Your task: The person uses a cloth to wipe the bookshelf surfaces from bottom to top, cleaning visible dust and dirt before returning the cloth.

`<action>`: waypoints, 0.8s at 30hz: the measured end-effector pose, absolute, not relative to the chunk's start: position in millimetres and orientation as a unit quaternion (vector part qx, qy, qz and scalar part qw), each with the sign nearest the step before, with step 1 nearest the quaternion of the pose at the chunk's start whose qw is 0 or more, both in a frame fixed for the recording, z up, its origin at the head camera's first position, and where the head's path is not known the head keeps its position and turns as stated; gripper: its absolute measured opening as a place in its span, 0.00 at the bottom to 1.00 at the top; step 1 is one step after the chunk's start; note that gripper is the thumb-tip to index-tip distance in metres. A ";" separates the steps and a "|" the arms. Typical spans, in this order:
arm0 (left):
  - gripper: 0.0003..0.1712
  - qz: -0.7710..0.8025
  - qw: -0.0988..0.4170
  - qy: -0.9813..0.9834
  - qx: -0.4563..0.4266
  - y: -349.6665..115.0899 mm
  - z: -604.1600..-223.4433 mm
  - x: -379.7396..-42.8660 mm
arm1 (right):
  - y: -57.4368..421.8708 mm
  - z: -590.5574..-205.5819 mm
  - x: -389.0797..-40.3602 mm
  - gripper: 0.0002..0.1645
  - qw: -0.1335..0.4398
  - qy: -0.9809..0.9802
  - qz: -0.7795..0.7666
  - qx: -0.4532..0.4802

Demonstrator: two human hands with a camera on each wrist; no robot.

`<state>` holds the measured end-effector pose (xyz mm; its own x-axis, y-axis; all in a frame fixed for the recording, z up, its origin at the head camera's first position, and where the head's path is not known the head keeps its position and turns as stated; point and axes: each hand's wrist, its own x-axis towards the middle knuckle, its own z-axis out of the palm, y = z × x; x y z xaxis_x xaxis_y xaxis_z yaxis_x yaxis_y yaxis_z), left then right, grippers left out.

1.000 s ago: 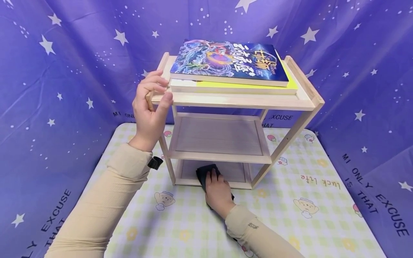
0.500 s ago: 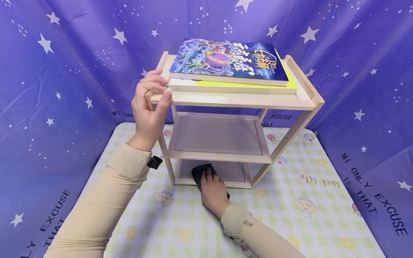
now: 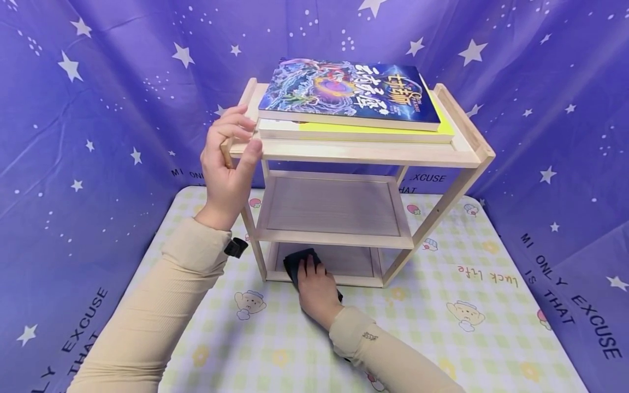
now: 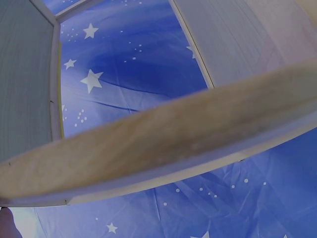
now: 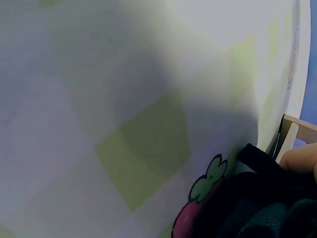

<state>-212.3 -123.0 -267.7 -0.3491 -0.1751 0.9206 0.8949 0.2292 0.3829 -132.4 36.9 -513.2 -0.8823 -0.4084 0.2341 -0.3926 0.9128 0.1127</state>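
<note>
Purple curtains [image 3: 123, 109] sprinkled with white stars wrap round a checked tablecloth [image 3: 521, 327], and on it stands a wooden rack [image 3: 334, 207] of three tiers – take its middle as the hub of the clock. Furthest left we have a beige sleeve [image 3: 147, 305], a black strap [image 3: 236, 248] at its cuff at eight o'clock, and then the left hand [image 3: 228, 161] between nine and ten, gripping the corner of the top tier [image 3: 344, 151], thumb at the front edge, fingers bent over the end.

Down to seven o'clock now: a dark folded cloth [image 3: 293, 263] lies at the left part of the bottom tier [image 3: 354, 262], and the right hand [image 3: 319, 292] presses on it, fingers a little spread – whether the thumb pinches it, I cannot tell. Up top at twelve, a blue illustrated book [image 3: 354, 95] lies on a yellow book [image 3: 363, 132], their edges not quite lined up. And out right at four, "luck life" lettering [image 3: 487, 277] sits upside down on the tablecloth.
</note>
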 end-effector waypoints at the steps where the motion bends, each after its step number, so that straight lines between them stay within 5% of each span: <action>1: 0.33 -0.546 0.489 -0.614 -0.293 -123.1 -267.8 -212.2 | 36.0 -513.2 -132.5 0.37 0.128 -0.970 -0.032 0.207; 24: 0.33 -0.551 0.489 -0.609 -0.294 -122.2 -267.5 -212.3 | 28.8 -515.9 -139.2 0.35 0.141 -0.962 -0.033 0.233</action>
